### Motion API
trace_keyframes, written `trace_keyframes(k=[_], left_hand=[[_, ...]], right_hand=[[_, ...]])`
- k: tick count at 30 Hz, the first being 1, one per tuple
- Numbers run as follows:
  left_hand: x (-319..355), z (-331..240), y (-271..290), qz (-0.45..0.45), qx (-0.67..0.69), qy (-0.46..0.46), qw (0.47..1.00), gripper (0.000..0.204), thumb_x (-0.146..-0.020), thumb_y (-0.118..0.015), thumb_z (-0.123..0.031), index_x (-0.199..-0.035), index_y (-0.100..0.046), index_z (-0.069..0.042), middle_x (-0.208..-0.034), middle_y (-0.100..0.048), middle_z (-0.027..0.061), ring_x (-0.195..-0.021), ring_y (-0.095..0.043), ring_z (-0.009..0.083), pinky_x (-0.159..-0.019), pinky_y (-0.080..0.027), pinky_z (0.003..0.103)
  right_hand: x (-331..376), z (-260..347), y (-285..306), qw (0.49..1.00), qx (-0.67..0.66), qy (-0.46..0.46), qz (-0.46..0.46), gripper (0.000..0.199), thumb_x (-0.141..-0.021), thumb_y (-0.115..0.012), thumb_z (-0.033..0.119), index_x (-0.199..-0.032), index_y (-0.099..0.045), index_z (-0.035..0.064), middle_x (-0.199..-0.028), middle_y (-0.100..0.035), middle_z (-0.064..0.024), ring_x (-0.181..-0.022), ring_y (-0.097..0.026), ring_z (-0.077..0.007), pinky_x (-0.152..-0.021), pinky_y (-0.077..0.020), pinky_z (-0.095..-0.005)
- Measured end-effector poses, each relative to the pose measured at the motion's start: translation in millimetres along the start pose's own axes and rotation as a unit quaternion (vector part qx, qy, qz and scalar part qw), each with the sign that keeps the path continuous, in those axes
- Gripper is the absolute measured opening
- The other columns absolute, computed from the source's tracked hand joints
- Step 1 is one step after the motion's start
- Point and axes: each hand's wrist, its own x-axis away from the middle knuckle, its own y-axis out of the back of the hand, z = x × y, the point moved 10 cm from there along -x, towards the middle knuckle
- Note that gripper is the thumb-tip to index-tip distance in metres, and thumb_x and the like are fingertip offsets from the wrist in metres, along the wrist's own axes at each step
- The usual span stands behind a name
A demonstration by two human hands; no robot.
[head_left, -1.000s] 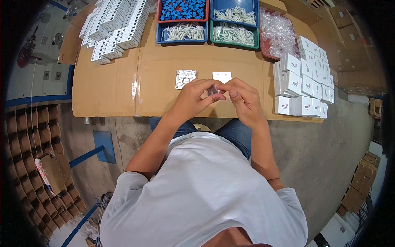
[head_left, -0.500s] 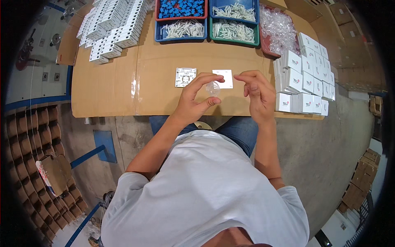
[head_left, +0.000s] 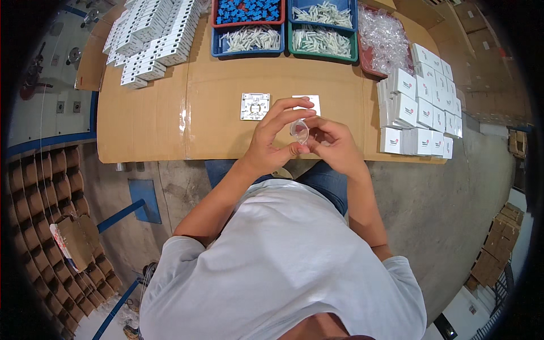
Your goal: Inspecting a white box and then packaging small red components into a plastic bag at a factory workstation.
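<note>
Over the near edge of the table my left hand grips a small clear plastic bag between thumb and fingers. The bag's mouth shows as a rounded opening. My right hand is closed at the bag's right side, its thumb and fingertips meeting the plastic. Beyond my left hand a square white frame-like part with metal fittings lies on the cardboard. A flat white square plate lies just past my fingers, which partly cover it.
At the back stand a red tray of blue pieces, blue trays and a green tray of small white pieces. A red tray holds clear plastic bags. White boxes are stacked at right, white switch-like units at far left.
My right hand has moved left and closed on the plastic bag, which has spread at its mouth. My left hand has kept its grip with little movement.
</note>
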Motion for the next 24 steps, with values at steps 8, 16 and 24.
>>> trace_keyframes(k=[8, 16, 24], left_hand=[[-1, -2, -1, 0.002, 0.021, -0.010, 1.000, 0.060, -0.085, -0.079, -0.043, -0.131, -0.065, -0.006, -0.134, -0.060, 0.0163, -0.125, -0.059, 0.0328, -0.104, -0.048, 0.044], [-2, -4, 1, 0.002, 0.019, -0.013, 1.000, 0.059, -0.086, -0.078, -0.044, -0.130, -0.065, -0.006, -0.132, -0.061, 0.0156, -0.123, -0.060, 0.0321, -0.103, -0.048, 0.043], [2, 2, -7, 0.043, 0.007, 0.037, 0.998, 0.070, -0.086, -0.074, -0.054, -0.137, -0.060, -0.007, -0.134, -0.060, 0.0192, -0.130, -0.055, 0.0365, -0.107, -0.045, 0.048]], right_hand=[[-5, -36, -25, 0.952, -0.269, -0.128, 0.071, 0.021, -0.099, -0.069, 0.017, -0.114, -0.067, 0.0009, -0.083, -0.066, -0.0028, -0.064, -0.056, -0.0074, -0.053, -0.0421, -0.0220], [-7, -41, -38, 0.929, -0.332, -0.112, 0.121, 0.021, -0.100, -0.067, 0.015, -0.114, -0.064, 0.0003, -0.087, -0.067, -0.0042, -0.062, -0.056, -0.0063, -0.051, -0.0407, -0.0195], [-11, -55, -27, 0.923, -0.365, -0.112, 0.047, 0.024, -0.105, -0.060, 0.019, -0.119, -0.063, 0.0005, -0.094, -0.066, -0.0049, -0.064, -0.058, -0.0076, -0.049, -0.0425, -0.0215]])
